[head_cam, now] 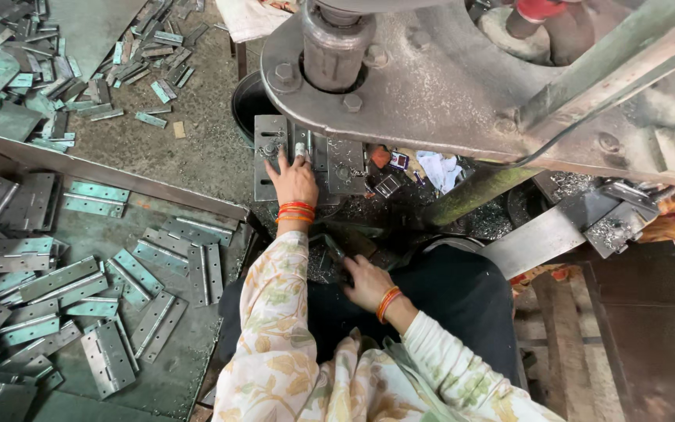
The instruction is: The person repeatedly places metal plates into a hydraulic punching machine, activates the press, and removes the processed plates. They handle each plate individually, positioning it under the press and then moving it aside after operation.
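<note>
My left hand (294, 181), with orange bangles at the wrist, reaches forward under the big grey press (431, 86). Its spread fingers lie flat on a grey hinge plate (269, 133) on the press bed, just below the round ram (336, 43). My right hand (367, 281), also with orange bangles, is down near my lap. Its fingers curl over a dark metal piece (336, 250) at the front of the bed. Both sleeves are floral.
A tray (158, 383) at left holds several grey hinges (107, 355). More hinges (33, 78) lie scattered on the floor at top left. A dark bucket (245, 105) stands behind the bed. A green rod (478, 191) and metal chute (541, 234) are at right.
</note>
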### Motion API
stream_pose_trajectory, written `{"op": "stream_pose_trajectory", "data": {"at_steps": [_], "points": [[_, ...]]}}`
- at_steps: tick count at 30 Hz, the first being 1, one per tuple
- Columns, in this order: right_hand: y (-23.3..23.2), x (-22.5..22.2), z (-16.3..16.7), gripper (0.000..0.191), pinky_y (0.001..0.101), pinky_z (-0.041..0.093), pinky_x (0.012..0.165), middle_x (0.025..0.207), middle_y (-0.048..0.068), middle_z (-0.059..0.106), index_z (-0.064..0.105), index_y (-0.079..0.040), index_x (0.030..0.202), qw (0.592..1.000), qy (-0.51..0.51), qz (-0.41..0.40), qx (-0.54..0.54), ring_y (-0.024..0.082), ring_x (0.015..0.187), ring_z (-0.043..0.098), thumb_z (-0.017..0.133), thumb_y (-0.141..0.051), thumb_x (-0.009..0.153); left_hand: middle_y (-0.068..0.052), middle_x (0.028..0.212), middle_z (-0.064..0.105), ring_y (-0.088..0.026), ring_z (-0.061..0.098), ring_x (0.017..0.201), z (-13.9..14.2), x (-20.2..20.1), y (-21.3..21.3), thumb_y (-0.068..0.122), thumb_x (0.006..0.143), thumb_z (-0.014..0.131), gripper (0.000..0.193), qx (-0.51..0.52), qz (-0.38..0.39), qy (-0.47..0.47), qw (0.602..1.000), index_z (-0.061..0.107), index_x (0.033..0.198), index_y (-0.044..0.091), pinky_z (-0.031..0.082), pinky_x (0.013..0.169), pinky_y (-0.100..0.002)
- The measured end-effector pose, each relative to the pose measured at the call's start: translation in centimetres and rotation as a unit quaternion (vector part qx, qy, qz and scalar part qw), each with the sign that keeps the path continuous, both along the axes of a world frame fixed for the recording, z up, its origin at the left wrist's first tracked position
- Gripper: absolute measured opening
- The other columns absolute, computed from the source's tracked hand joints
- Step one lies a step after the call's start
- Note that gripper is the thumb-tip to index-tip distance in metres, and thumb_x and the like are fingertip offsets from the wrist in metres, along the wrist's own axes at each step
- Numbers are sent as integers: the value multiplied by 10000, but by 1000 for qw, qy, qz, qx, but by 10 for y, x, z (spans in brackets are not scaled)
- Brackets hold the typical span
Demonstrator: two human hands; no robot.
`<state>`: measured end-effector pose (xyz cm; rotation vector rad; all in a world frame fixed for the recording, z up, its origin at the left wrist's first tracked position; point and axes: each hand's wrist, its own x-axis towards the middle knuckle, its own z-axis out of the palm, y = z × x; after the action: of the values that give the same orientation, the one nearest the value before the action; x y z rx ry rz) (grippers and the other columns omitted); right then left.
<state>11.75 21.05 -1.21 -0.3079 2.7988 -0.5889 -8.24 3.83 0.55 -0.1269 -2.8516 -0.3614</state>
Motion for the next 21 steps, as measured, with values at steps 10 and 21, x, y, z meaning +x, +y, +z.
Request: {"op": "stream_pose_trajectory", "data": {"at_steps": [10,21], "points": [[8,34,-64,671,492,576,877,1313,213,616,515,-234,1424,997,26,-38,-63,442,1054,668,758,-242,799,6,1386,624,-363,259,1532,-11,34,-5,256,985,518,421,-50,-21,-39,998,642,1365,125,142,1179,-744],[-1,-23,22,623,480,543,937,1218,204,656,537,-90,1396,999,18,41,-5,405,1120,648,736,-277,837,15,1529,506,-377,140,1559,-8,14,-8,329,1001,490,533,-40,13,-21,999,523,1498,138,101,1166,-769]]}}
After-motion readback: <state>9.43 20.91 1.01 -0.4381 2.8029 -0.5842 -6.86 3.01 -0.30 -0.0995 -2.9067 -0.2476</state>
